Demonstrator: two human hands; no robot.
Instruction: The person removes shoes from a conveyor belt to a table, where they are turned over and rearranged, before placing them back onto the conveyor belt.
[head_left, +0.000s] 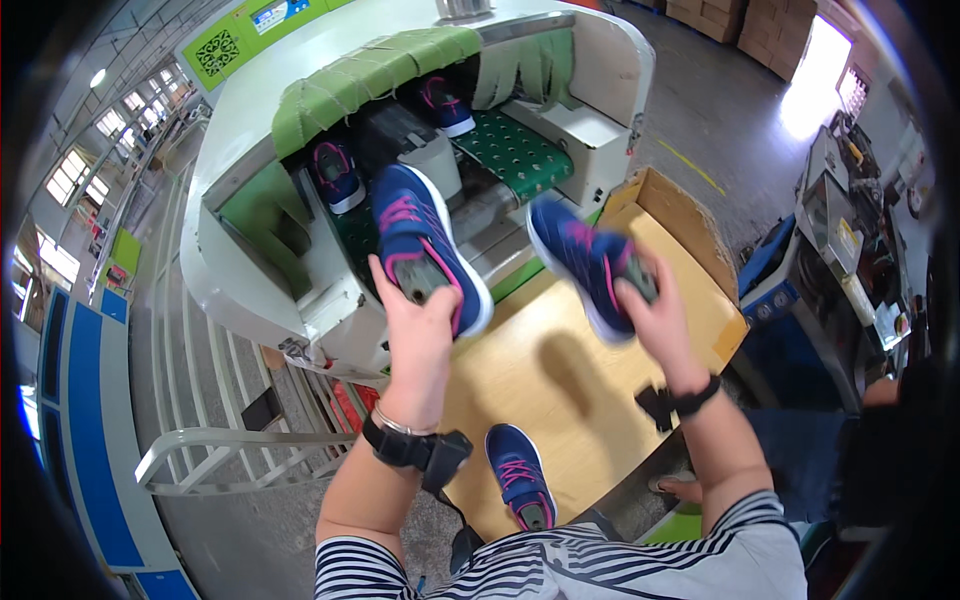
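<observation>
My left hand [415, 320] grips a navy sneaker [432, 215] with pink laces and a white sole at its heel end, toe pointing away. A grey insert, perhaps a last, fills its opening. My right hand [655, 310] holds a matching sneaker [580, 245] by the heel, blurred and tilted above the wooden tabletop [510, 375]. Near my body, a third sneaker [518, 470] rests upright on the tabletop. Two more such shoes, one on the left [335, 172] and one on the right [447, 108], sit inside the white machine's openings.
The white machine [235, 170] has a green cloth hood [370, 75] and a perforated green belt [515, 150]. A cardboard panel [690, 225] edges the tabletop on the right. Metal rails [240, 440] stand at left. Another person's dark-clothed leg [810, 450] is at lower right.
</observation>
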